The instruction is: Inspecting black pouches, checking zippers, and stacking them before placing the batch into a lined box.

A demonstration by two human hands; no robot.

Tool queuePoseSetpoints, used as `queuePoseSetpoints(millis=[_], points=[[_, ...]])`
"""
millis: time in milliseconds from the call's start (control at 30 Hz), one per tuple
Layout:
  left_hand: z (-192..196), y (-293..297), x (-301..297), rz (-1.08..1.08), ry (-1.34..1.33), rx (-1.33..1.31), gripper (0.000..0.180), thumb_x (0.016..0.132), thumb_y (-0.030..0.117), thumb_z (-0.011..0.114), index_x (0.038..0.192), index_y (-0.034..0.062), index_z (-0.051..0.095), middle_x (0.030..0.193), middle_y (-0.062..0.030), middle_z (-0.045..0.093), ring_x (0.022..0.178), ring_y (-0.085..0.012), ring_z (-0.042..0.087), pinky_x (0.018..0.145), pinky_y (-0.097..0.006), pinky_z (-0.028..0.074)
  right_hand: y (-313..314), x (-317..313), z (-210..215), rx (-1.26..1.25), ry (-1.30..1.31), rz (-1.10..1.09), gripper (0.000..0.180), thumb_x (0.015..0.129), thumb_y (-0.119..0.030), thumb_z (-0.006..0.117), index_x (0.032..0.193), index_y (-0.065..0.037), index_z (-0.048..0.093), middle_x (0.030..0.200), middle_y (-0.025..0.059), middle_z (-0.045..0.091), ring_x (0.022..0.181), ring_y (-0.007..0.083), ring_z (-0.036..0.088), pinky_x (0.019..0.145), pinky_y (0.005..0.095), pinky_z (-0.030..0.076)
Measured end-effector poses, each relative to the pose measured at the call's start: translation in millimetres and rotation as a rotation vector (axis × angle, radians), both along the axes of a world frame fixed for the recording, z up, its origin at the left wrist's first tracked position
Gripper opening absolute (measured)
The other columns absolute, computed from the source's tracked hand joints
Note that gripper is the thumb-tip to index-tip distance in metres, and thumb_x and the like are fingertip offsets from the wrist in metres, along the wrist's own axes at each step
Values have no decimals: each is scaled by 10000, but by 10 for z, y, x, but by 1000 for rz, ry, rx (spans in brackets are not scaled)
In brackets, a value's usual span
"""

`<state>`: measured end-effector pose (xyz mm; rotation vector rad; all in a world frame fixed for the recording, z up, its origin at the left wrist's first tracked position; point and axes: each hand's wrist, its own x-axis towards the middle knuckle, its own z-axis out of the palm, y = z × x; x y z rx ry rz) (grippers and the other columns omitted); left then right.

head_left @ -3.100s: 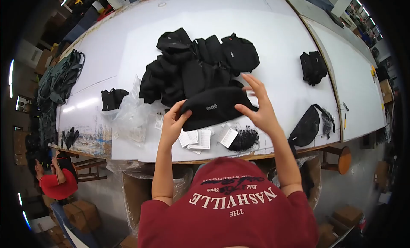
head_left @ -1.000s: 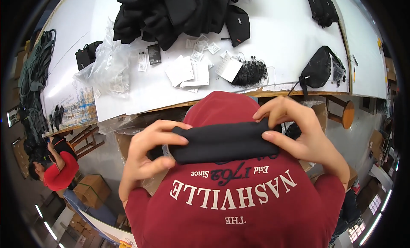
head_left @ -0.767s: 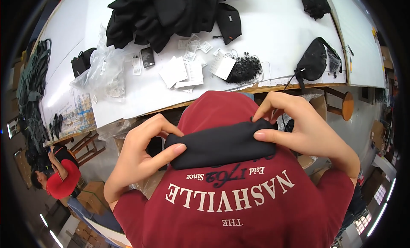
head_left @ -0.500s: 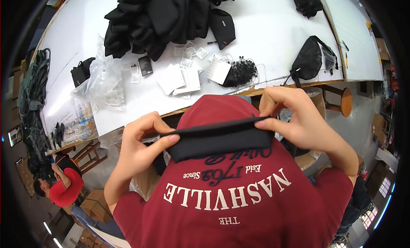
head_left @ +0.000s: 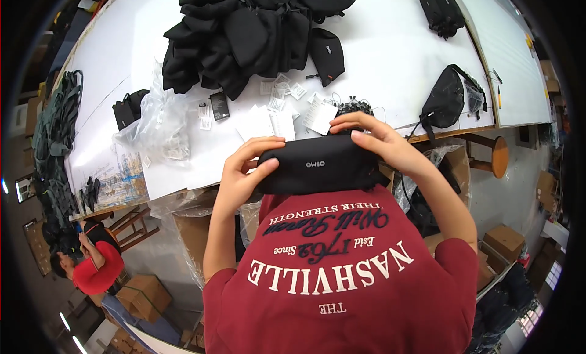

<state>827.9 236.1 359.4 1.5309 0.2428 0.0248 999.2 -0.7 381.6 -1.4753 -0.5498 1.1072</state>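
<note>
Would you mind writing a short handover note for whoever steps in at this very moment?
Left hand grips the left end of a black pouch; right hand holds its right end, fingers over the top edge.
The pouch is held above the lap, off the white table.
On the table: a heap of black bags, paper tags, clear plastic bags, and a single black bag near the right edge.

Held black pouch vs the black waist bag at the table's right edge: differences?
The held pouch is off the table, gripped by left hand and right hand; the waist bag lies untouched on the white table. The pouch shows no strap; the bag's dangles over the edge. Both black fabric.
</note>
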Motion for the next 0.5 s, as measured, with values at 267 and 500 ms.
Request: queuePoseSetpoints(millis=[267,500], points=[[-609,58,145,323,221,-543,361,984,282,470,1005,-29,652,882,-65,661,774,-114,613,690,-235,483,-50,122,-345,-209,594,-194,281,907,-236,627,1041,10,643,927,27,678,744,81,648,649,179,519],[-770,-467,479,176,-122,-573,939,799,649,588,1439,37,277,1468,-119,333,1315,-262,380,1088,-381,293,-91,327,-401,-68,1020,-310,252,851,-289,701,908,-47,659,748,49,678,616,164,650,537,230,527]])
